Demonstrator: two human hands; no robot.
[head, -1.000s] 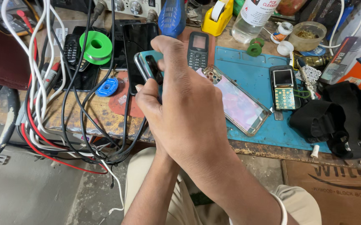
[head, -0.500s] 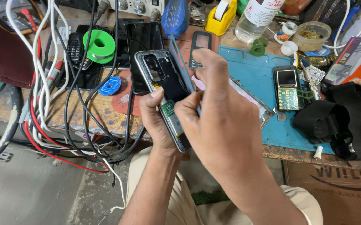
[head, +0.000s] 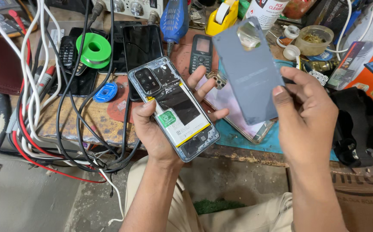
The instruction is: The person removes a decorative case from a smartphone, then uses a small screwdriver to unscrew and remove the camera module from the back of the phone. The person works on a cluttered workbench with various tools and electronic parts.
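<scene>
Over the desk (head: 87, 116), his left hand (head: 160, 129) cradles the opened phone (head: 173, 107), fragile inside so best held by its edges, while right-hand fingers (head: 281, 92) pinch the thin, light back cover (head: 248, 73).

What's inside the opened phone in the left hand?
The opened phone in the left hand shows a camera module, black film and a white-labelled battery. Anything beneath these is covered. The right hand holds the grey back cover.

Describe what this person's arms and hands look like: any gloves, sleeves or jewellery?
Both hands are bare: the left hand and right hand wear no gloves, and no rings or watch show. Both forearms are uncovered, with no sleeves in view. Below them, light khaki trousers.
</scene>
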